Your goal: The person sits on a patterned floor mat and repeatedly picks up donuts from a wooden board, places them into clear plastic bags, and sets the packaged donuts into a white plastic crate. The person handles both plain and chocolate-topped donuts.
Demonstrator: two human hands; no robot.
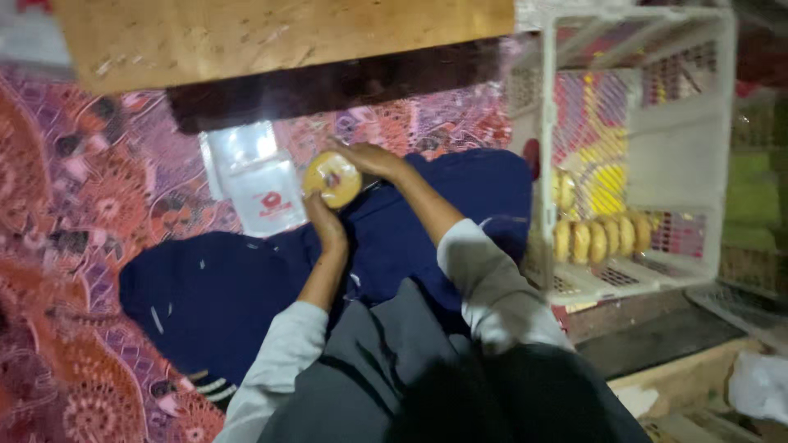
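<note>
Over the lap, above the dark blue trousers (246,287), both hands meet on 1 round yellow-brown pastry in clear wrap (332,178). The left hand (322,215) cups it from below, fingers curled against its lower edge; the right hand (369,158) grips its upper side from above. Just beside the pastry, to its left, lies a stack of clear plastic bags with a small red mark (256,182) on the patterned purple-red rug (90,189). To do this step well, I judge the grip should stay light at the rim, so the soft round is not crushed, and low over the lap. Well apart, at the right, a white plastic crate (648,164) holds a row of similar rounds (599,238).
</note>
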